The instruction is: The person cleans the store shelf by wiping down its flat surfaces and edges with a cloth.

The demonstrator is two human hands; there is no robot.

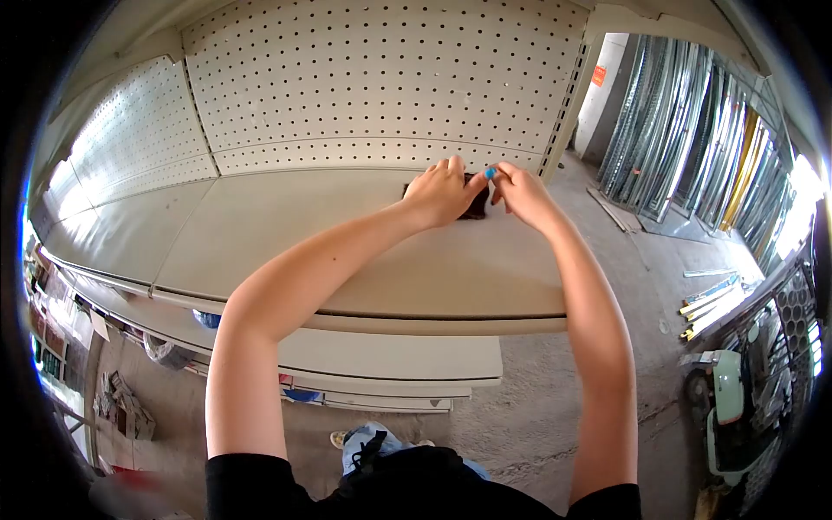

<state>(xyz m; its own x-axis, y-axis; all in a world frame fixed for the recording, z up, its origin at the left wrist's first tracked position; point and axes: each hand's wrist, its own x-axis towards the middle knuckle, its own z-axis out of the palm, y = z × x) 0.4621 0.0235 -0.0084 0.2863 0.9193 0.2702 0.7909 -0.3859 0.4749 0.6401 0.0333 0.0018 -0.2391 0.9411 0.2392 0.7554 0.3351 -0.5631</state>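
On the cream metal shelf, a dark brown, cloth-like piece lies partly hidden under my left hand. The left fingers curl over this piece, and the thumb reaches to the right. My right hand meets that thumb with bent fingers drawn close together. Between the two hands shows a small bright blue spot; whether it is a fingernail or a separate small thing, I cannot tell. Both hands are near the shelf's right end, in front of the perforated back panel.
Lower shelves stick out below the front edge. Metal uprights lean at the right, with yellow-ended bars on the floor. A pale green machine stands at lower right. Scrap pieces lie at lower left.
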